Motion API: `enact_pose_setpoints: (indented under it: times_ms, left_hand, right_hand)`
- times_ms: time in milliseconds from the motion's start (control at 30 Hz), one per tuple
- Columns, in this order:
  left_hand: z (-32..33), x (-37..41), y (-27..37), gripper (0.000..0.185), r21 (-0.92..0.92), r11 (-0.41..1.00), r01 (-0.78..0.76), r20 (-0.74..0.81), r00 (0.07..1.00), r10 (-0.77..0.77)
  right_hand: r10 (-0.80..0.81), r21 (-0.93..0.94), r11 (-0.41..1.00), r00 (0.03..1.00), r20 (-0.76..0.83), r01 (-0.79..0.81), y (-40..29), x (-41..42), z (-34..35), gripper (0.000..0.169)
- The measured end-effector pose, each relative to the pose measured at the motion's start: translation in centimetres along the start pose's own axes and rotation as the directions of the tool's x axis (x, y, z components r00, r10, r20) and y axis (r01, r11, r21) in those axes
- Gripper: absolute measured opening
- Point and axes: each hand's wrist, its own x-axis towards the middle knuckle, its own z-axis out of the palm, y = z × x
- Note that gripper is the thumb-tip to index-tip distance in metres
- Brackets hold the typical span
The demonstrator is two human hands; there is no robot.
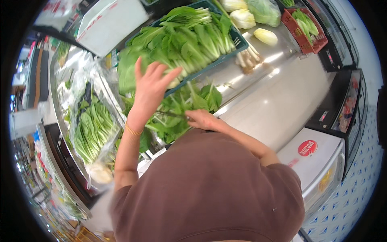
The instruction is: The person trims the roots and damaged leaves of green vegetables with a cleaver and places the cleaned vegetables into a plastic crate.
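My left hand (155, 77), fingers spread and slightly blurred, is over the near left part of a green plastic crate (208, 62) packed with leafy greens (184, 42). A bracelet circles that wrist. Close in front of my body, my right hand (201, 118) is closed on a thin dark tool (169, 114), perhaps a knife; its shape is partly hidden. That hand is low over loose green leaves (172, 127) lying between the crate and me. More leaves (211, 96) lie just beyond it.
Left, a clear plastic bag (113, 133) holds leafy greens (93, 130), with a pale root vegetable (101, 173) nearby. Back right are leeks or large scallions (249, 57), Chinese cabbages (242, 19) and a red basket (319, 45). A white foam box (112, 25) stands back left.
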Motion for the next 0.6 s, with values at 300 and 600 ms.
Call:
enact_pose_setpoints:
  times_ms: [300,600]
  left_hand:
    - [21.3,9.5,-3.1,0.086,-0.394,0.889,-0.234,0.307,0.878,0.367]
    - [14.6,10.6,-2.7,0.058,-0.138,0.956,-0.258,0.33,0.898,0.29]
  right_hand:
    - [0.041,0.079,0.997,0.983,-0.18,-0.027,1.2,-4.5,-2.7,0.024]
    - [0.04,0.08,0.996,0.999,-0.036,-0.037,3.3,-3.2,-3.2,0.025]
